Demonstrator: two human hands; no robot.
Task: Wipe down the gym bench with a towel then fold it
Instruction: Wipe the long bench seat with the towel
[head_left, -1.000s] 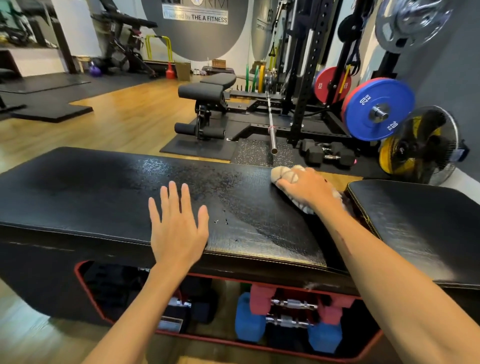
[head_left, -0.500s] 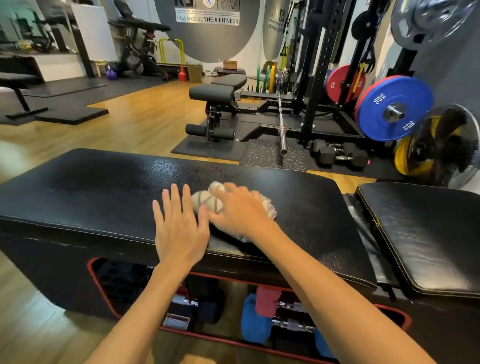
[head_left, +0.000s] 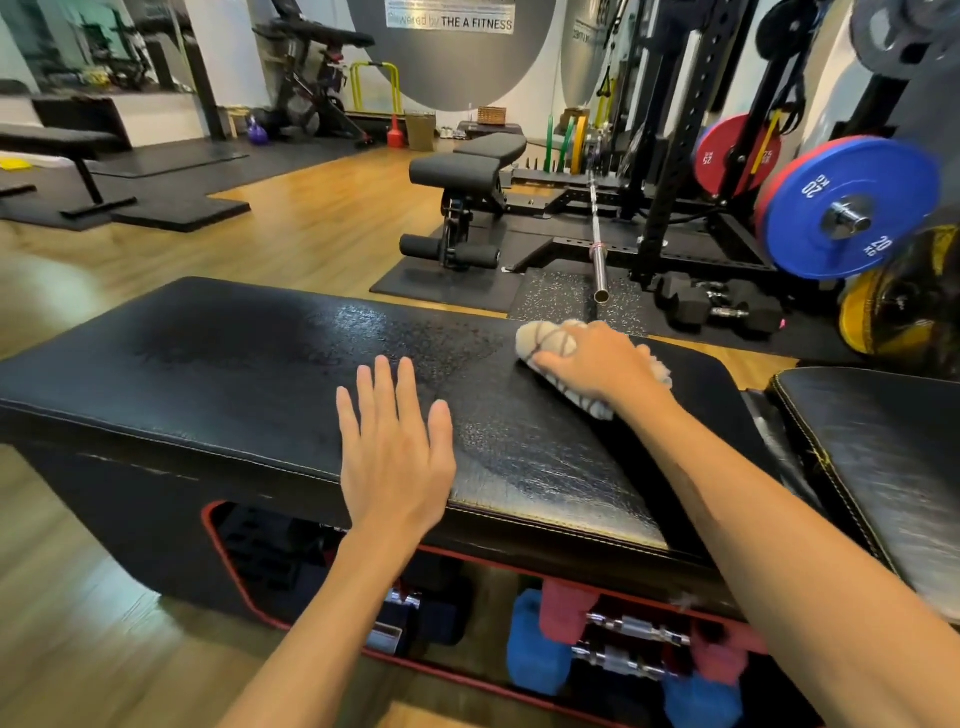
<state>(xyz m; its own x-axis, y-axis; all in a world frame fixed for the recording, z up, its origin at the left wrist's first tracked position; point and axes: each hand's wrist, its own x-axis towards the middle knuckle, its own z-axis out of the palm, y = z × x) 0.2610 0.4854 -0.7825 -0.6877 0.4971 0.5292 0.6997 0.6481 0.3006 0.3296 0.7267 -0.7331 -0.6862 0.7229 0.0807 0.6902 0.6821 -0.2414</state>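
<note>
Right hand (head_left: 597, 364) has its grip clamped on the bunched towel (head_left: 550, 343), scrubbing the desk (head_left: 234, 364) — left hand (head_left: 395, 452) lies flat, fingers apart, likely bracing.

Blue 20 kg plate (head_left: 847, 208) nr barbell (head_left: 597, 234).

Black glossy bench pad (head_left: 218, 374), red-trimmed opening below; towel (head_left: 550, 343) beige with dark stripes; blue and red dumbbells (head_left: 540, 644) underneath; blue plate (head_left: 852, 208).
</note>
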